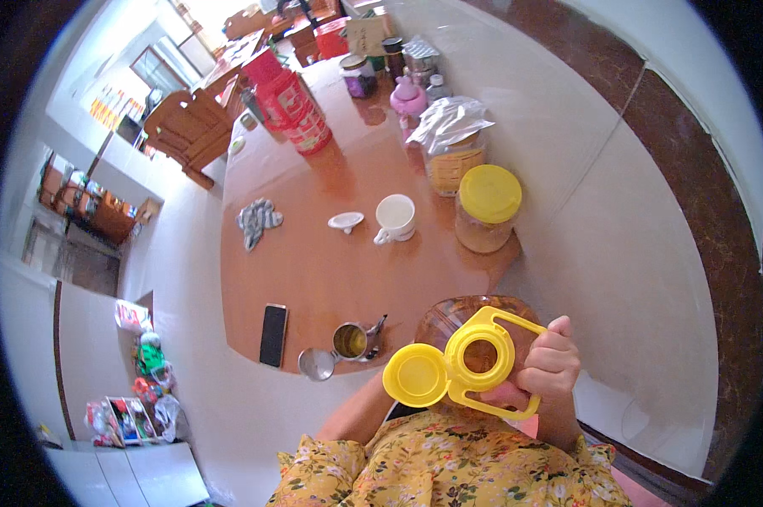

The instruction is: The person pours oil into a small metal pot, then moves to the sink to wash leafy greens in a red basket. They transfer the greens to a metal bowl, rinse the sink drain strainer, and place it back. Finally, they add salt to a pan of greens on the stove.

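Observation:
A large clear jug (pixel 436 317) of amber liquid stands at the table's near right, close to my body. Its yellow flip cap (pixel 416 375) hangs open to the left of the round mouth. My right hand (pixel 552 359) is closed around the right side of the jug's yellow handle (pixel 516 321). My left forearm (pixel 356 414) reaches in behind the cap; the jug and cap hide the left hand's fingers. Left of the jug, a small metal pot (pixel 350 340) holds some yellowish liquid, with its round metal lid (pixel 316 363) swung open beside it.
A black phone (pixel 273 335) lies near the table's left edge. Farther back are a white cup (pixel 396 218), a white lid (pixel 346 221), a striped cloth (pixel 259 222) and a yellow-lidded jar (pixel 488 207). A red thermos (pixel 290 108) and several containers stand beyond, some along the wall.

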Motion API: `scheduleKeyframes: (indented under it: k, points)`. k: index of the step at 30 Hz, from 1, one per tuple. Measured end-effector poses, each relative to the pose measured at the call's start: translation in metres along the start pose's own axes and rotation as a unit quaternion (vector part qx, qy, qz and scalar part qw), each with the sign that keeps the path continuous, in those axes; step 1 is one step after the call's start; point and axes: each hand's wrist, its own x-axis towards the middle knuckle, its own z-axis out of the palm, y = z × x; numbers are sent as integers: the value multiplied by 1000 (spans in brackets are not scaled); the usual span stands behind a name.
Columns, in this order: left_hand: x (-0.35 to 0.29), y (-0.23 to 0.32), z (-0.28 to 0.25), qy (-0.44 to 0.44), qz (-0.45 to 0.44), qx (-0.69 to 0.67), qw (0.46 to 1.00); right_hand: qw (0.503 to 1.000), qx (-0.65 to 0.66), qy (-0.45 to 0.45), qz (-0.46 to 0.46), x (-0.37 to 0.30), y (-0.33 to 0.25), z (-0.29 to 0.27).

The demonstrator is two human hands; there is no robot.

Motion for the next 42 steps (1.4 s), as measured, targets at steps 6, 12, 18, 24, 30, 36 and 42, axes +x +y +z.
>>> scheduleKeyframes:
  k: [6, 12, 18, 24, 30, 36, 42]
  points:
    - [-51, -44, 9, 3, 16, -72, 997, 992, 19, -117, 35, 7, -39, 10]
    - [-81, -76, -5, -48, -1, -83, 995, 973, 11, -216, 76, -7, -66, 51]
    - [-104, -86, -11, -125, -5, -29, 992, 948, 30, -296, 109, -16, -75, 90]
    - [-109, -93, -16, -181, 15, 18, 983, 927, 64, -349, 122, -26, -61, 124]
    - [-108, -95, -11, -232, 39, 55, 970, 908, 108, -382, 131, -24, -39, 142]
    - [-107, -96, -6, -261, 62, 73, 961, 889, 129, -421, 125, -19, -23, 154]
    - [-104, -94, 4, -278, 85, 84, 953, 871, 116, -460, 132, -14, -20, 163]
